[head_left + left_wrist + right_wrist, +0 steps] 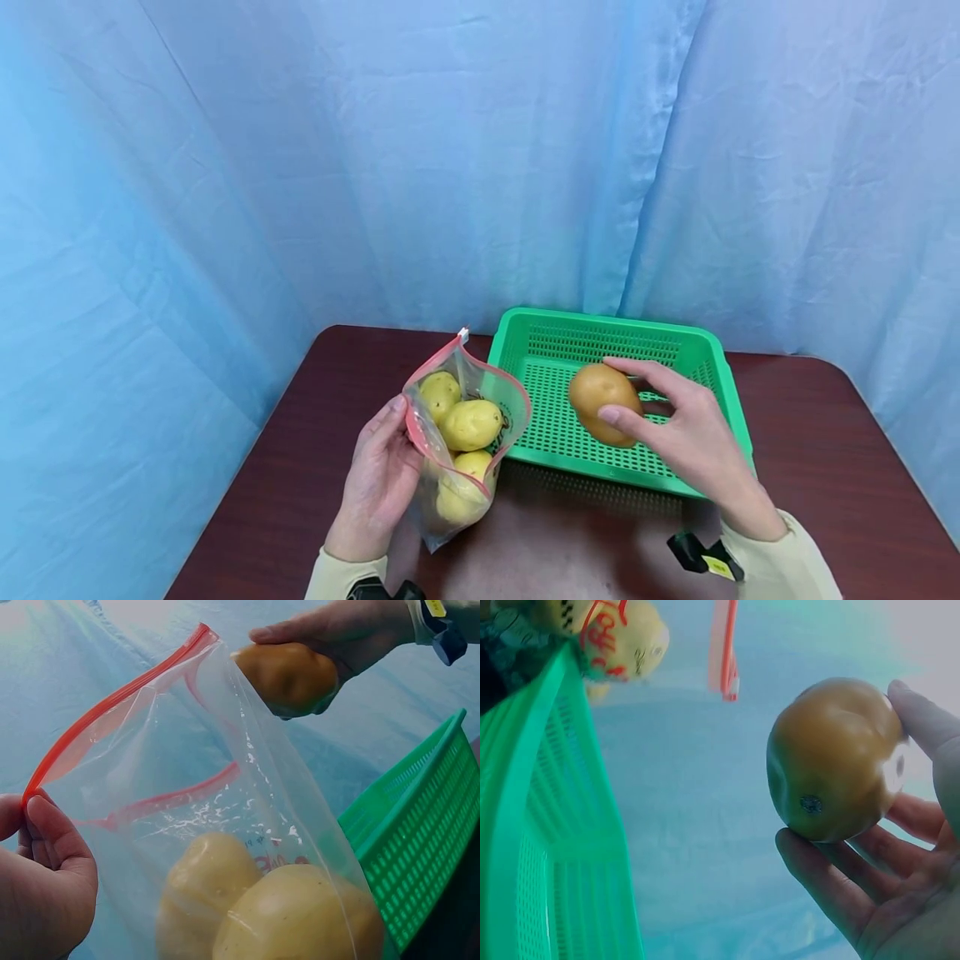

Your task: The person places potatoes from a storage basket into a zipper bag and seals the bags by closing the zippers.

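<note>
My left hand (381,473) pinches the red-edged rim of a clear zip bag (437,537) between thumb and fingers, and the bag's mouth gapes. Several yellow potatoes (471,425) lie inside it, seen through the plastic in the left wrist view. A browner, lumpy potato (836,761) is in my right hand (697,437), held between thumb and fingertips. In the head view this potato overlaps the basket, to the right of the bag's mouth. A white slider (463,335) sits at the far corner of the bag's rim.
A green perforated basket (611,477) stands on the dark reddish-brown table (300,467), right beside the bag. Light blue curtains (465,167) hang behind the table and along its left side. A black wrist device (705,557) is strapped near the right sleeve.
</note>
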A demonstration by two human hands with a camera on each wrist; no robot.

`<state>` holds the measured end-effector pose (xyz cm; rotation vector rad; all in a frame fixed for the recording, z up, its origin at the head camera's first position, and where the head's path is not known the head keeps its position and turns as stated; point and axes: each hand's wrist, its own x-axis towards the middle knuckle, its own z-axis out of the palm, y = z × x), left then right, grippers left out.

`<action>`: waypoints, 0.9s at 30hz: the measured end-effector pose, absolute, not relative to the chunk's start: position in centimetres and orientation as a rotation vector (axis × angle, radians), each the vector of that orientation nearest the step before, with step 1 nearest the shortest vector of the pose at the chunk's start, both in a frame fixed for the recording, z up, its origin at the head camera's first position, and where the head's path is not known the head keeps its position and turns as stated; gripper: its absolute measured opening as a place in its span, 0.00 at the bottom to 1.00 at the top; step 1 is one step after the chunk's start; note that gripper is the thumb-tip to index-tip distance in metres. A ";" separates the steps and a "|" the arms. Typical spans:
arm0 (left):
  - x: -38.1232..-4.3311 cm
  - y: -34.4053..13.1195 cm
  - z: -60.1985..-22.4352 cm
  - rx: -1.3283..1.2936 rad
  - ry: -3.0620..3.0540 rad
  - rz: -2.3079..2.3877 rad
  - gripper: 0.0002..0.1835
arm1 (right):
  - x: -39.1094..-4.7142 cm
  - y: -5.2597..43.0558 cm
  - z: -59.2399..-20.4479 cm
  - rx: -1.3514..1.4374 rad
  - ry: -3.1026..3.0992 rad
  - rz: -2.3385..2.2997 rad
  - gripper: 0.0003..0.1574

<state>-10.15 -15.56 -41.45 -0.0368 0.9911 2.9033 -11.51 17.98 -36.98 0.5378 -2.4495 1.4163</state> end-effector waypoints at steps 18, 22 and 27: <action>-10.0 -15.6 -41.5 -0.007 0.964 2.908 0.12 | -11.5 10.2 -36.7 0.596 -2.233 1.604 0.31; -10.0 -15.6 -41.5 0.002 0.952 2.907 0.12 | -11.6 8.5 -37.0 0.626 -2.232 1.606 0.30; -10.0 -15.5 -41.5 0.001 0.955 2.900 0.13 | -11.6 6.9 -37.4 0.661 -2.248 1.564 0.29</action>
